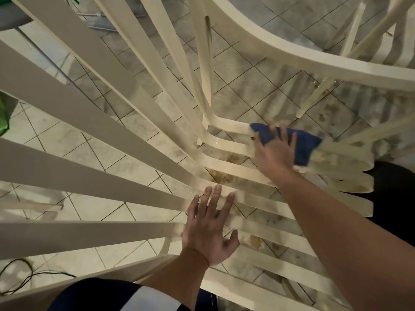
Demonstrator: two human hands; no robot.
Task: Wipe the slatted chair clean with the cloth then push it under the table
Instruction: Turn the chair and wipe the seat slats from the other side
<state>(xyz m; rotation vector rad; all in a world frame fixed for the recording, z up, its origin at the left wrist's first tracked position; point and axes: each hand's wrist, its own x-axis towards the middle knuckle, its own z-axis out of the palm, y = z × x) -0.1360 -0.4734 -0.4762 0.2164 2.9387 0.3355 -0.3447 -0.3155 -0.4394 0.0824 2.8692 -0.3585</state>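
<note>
1. I saw the cream slatted plastic chair (89,180), its seat slats stained brown, standing on grey floor tiles (247,86).
2. The right hand (275,153) pressed a blue cloth (303,144) onto the far slats, fingers straight.
3. The left hand (206,230) lay flat, fingers spread, on the near slats.

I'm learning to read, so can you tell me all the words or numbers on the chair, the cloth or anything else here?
None: there are no words, numbers, labels or signs to read here.
The chair has plain cream slats.
The cloth is plain blue.
The floor shows only tiles and stains.
The green thing at the left edge shows no print.
</note>
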